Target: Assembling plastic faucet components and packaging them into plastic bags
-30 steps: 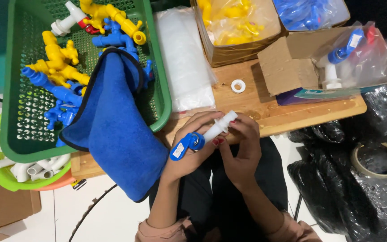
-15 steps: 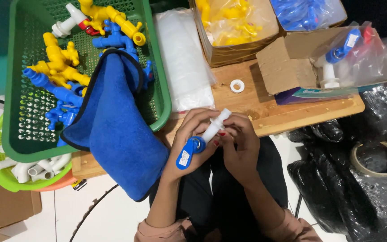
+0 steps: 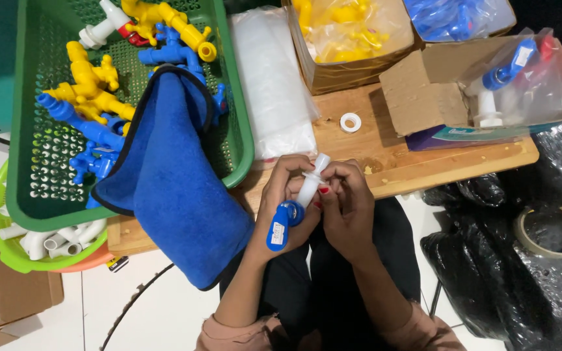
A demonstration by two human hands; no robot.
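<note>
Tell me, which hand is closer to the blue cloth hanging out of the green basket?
Left. The left hand sits just beside the blue cloth; the right hand lies beyond it, farther off.

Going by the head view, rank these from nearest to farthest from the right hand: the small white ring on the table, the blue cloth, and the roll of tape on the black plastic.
From the right hand:
1. Small white ring, just above it on the wooden table.
2. Blue cloth, off to the left, draped over the green basket's edge.
3. Roll of tape, far right on the black plastic.
</note>
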